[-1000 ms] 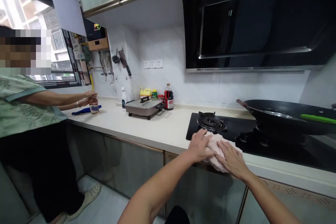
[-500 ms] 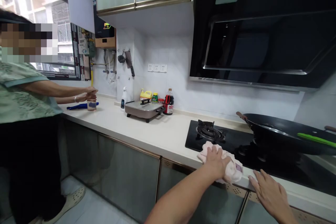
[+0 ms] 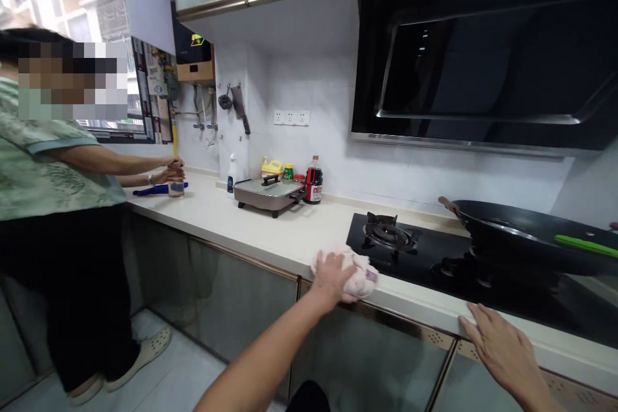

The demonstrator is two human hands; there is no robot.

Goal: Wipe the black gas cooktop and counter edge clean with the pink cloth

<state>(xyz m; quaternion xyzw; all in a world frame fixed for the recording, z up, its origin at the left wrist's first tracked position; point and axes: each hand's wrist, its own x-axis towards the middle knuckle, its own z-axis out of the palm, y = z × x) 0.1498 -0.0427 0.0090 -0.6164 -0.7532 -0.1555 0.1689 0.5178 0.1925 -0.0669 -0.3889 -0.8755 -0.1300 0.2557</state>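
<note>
My left hand [image 3: 332, 280] presses a pale pink cloth [image 3: 360, 275] against the front edge of the white countertop [image 3: 280, 241], near the left front corner of the black gas stove [image 3: 381, 261]. Its fingers curl over the crumpled cloth, part of which hangs past the edge. Farther right, my right hand [image 3: 505, 344] rests on the counter's front edge with its fingers spread and nothing in it. A large black wok [image 3: 535, 232] with a green-handled utensil [image 3: 586, 244] in it sits on the stove's right burner. The left burner [image 3: 389, 235] is uncovered.
An electric pan [image 3: 268, 196] with a lid stands farther left, beside a dark sauce bottle [image 3: 314, 181] and a spray bottle [image 3: 232, 175]. At the far left another person [image 3: 53, 161] holds a jar [image 3: 176, 187]. The range hood [image 3: 483, 64] overhangs the stove.
My left hand has slid left along the counter edge with the cloth, away from the stove's front. My right hand stays about where it was. The view has shifted slightly.
</note>
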